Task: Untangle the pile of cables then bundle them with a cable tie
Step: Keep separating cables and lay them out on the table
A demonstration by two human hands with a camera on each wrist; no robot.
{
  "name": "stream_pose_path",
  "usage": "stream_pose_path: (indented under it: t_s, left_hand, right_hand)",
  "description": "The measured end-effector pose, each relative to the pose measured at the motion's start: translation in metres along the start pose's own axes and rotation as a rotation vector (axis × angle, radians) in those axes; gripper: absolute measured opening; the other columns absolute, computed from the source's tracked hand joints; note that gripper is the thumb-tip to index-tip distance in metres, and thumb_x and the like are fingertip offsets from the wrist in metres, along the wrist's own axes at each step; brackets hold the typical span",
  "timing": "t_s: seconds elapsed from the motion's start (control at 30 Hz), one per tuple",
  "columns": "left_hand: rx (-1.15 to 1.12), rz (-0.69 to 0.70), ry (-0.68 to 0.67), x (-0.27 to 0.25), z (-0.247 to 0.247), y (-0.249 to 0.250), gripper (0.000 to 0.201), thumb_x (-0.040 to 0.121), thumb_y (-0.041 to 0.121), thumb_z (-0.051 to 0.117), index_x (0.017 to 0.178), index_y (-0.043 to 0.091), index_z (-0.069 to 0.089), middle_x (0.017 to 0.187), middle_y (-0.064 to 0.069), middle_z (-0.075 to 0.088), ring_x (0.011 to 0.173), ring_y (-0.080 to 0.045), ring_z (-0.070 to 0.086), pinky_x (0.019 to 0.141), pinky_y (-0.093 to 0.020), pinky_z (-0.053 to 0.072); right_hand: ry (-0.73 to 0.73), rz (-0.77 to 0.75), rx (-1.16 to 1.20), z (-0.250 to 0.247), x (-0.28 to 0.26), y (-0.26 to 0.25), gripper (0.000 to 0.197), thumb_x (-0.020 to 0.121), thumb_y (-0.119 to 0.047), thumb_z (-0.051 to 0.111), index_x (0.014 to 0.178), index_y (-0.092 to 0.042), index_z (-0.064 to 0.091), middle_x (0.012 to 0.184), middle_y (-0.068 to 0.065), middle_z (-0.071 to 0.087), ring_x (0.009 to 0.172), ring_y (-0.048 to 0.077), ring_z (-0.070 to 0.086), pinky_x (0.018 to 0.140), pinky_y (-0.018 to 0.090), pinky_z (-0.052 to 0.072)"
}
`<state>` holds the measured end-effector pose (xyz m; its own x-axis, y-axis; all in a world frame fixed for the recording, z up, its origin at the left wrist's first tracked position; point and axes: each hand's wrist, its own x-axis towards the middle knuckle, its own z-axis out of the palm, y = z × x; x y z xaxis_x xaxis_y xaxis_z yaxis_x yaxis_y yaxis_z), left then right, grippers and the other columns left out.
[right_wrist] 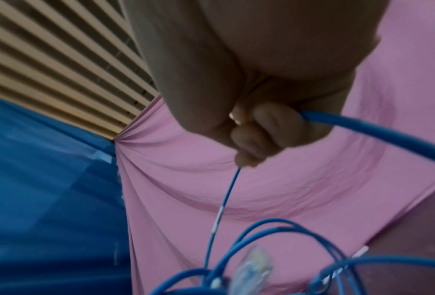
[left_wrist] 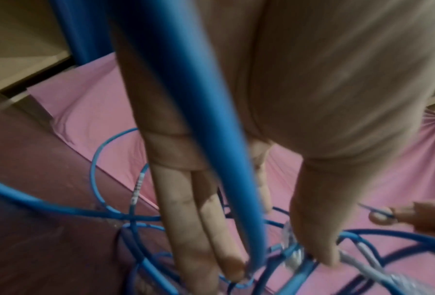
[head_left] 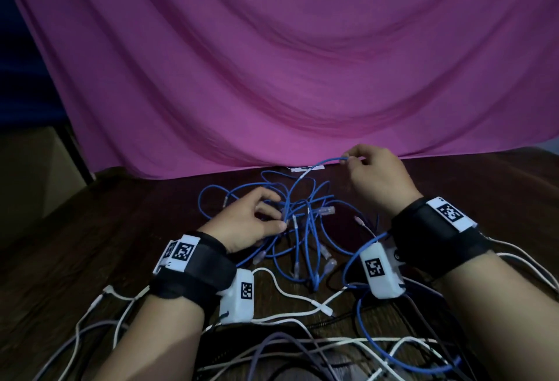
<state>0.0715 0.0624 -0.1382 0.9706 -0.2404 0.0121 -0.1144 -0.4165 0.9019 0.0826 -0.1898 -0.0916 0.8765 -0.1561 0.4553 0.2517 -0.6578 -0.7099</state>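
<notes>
Pile: the tangle of blue patch cables lay on the dark wooden worktop, just in front of the pink cloth backdrop.
Right hand: your right hand was raised at the far side of the pile, its fingers curled and pinching one blue strand that rose out of the knot.
Left hand: your left hand rested on the near-left of the pile, fingers fairly straight and reaching into the crossings (whether they actually gripped a strand, I could not tell).
Handling: these cables looked light, springy and smooth-jacketed, so a loop would likely slide through a loose pinch yet snag at the clear plugs.
Where to hold: you did best to pinch the jacket close behind a plug and feed that end back through, pinning the knot with the other hand.
Fragility: the plug latches seemed the weak part; hard tugs risked tightening the knot.
Cable tie: I could not pick one out for certain.
</notes>
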Motion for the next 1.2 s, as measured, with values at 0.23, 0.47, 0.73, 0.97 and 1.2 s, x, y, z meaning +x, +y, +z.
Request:
stream_pose_path:
  t_s: [0.23,0.47,0.73,0.97,1.2]
  left_hand:
    - [0.231,0.092,0.104,0.001,0.001,0.005,0.012,0.094,0.025,0.073,0.103,0.018,0.078,0.096,0.005,0.075,0.090,-0.008,0.066,0.079,-0.019,0.049]
    - [0.334,0.116,0.194,0.004,0.009,0.008,0.016,0.094,0.034,0.071,0.106,0.027,0.080,0.100,0.016,0.075,0.096,0.001,0.065,0.082,-0.009,0.042]
    - [0.193,0.162,0.210,0.010,0.017,0.004,0.006,0.088,0.025,0.079,0.085,0.022,0.074,0.064,0.015,0.061,0.055,-0.001,0.051,0.064,-0.027,0.047]
    - [0.257,0.179,0.275,0.009,0.010,0.007,0.011,0.095,0.021,0.060,0.085,0.016,0.058,0.078,-0.006,0.073,0.077,-0.031,0.071,0.078,-0.051,0.059]
    - [0.354,0.155,0.249,0.003,0.006,0.013,0.009,0.094,0.018,0.058,0.086,0.015,0.056,0.068,-0.002,0.061,0.058,-0.027,0.060,0.069,-0.049,0.058]
  right_hand:
    - [0.106,0.119,0.211,-0.002,0.006,0.000,0.030,0.100,-0.015,0.047,0.098,-0.008,0.076,0.056,-0.014,0.052,0.047,0.003,0.044,0.049,0.024,0.032]
    - [-0.006,0.314,0.532,0.013,-0.007,-0.012,0.033,0.102,-0.013,0.045,0.097,0.007,0.070,0.046,-0.008,0.060,0.052,0.022,0.052,0.057,0.035,0.042]
    - [-0.095,0.438,0.737,0.005,-0.013,-0.025,0.028,0.096,-0.006,0.044,0.107,0.006,0.068,0.048,-0.001,0.045,0.030,0.008,0.025,0.037,0.010,0.014]
    - [-0.148,0.197,0.304,-0.001,-0.010,-0.012,0.026,0.101,-0.014,0.053,0.084,-0.002,0.069,0.041,-0.008,0.051,0.031,0.002,0.039,0.034,0.016,0.028]
    - [-0.296,-0.015,-0.150,0.001,-0.006,0.011,0.017,0.095,-0.028,0.061,0.087,-0.018,0.072,0.059,-0.002,0.069,0.059,0.013,0.065,0.062,0.023,0.044]
